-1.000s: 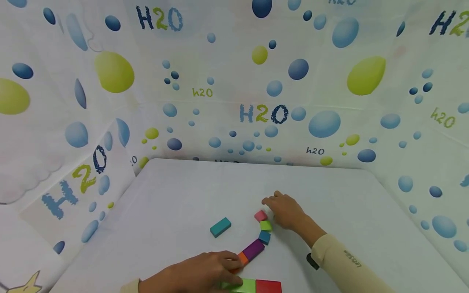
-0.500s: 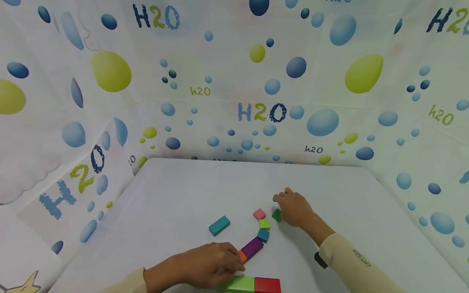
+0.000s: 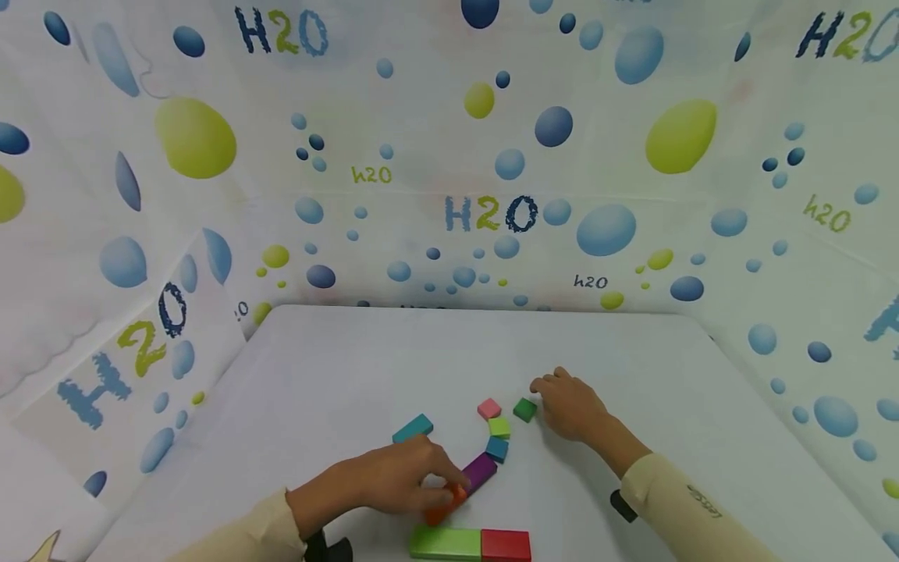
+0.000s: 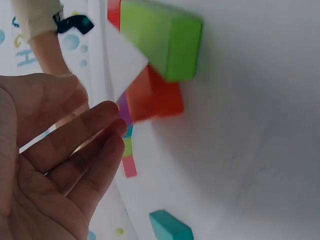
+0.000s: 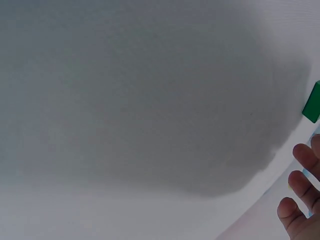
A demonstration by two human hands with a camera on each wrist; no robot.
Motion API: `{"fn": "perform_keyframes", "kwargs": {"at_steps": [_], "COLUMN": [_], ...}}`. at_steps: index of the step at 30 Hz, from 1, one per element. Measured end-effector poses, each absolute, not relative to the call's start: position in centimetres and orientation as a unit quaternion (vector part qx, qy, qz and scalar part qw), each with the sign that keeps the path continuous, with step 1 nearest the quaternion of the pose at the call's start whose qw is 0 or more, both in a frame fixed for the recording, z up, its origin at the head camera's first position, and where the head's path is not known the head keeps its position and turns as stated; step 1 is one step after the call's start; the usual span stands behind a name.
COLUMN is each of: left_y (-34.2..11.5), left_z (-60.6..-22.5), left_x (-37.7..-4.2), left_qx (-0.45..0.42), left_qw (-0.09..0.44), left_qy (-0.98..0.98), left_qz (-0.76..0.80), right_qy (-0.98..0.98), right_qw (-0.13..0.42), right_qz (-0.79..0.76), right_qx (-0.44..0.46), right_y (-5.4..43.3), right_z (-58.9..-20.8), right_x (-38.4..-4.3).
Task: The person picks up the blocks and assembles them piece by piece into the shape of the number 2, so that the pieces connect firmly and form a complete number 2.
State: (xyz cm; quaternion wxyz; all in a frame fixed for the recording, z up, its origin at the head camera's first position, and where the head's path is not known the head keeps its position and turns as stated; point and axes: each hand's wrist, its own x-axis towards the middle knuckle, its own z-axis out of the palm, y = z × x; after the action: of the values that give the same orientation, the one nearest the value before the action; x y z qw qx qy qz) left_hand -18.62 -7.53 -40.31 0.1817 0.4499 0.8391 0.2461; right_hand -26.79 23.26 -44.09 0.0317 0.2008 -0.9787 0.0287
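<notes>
My left hand (image 3: 400, 476) is over the orange block (image 3: 442, 511), near where it meets the purple block (image 3: 481, 473). In the left wrist view its fingers (image 4: 95, 122) are loosely bent beside these blocks; I cannot tell whether they touch. The purple block leads into a curved row with a blue block (image 3: 497, 449), a lime block (image 3: 499, 427) and a pink block (image 3: 489, 408). My right hand (image 3: 572, 406) hovers just right of a dark green block (image 3: 524, 410), holding nothing. In the right wrist view its fingers (image 5: 302, 185) are spread, apart from the green block (image 5: 313, 104).
A long light green block (image 3: 445, 542) and a red block (image 3: 506, 545) lie end to end at the near edge of view. A teal block (image 3: 413, 428) lies beyond my left hand, partly covered. Patterned sheets (image 3: 421, 117) surround the white table (image 3: 337, 359).
My right hand has moved right, away from the pink block, and the dark green block now shows beside it. My left hand has shifted up from the light green block to the orange one.
</notes>
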Motion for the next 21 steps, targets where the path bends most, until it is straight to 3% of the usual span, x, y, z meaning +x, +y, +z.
{"fn": "perform_keyframes", "kwargs": {"at_steps": [13,21], "left_y": [-8.1,-8.6], "left_z": [-40.7,-41.2], "left_x": [-22.1,-22.6], "left_qx": [0.373,0.332], "left_qw": [0.153,0.048], "left_qy": [0.877,0.922], "left_qz": [0.26,0.193], "right_qy": [-0.969,-0.961], "right_qw": [0.073,0.104], "right_qz": [0.052,0.063], "right_qx": [0.228,0.25], "right_y": [22.5,21.3], "right_z": [-44.1,-44.2], "right_x": [-25.2,-24.4]}}
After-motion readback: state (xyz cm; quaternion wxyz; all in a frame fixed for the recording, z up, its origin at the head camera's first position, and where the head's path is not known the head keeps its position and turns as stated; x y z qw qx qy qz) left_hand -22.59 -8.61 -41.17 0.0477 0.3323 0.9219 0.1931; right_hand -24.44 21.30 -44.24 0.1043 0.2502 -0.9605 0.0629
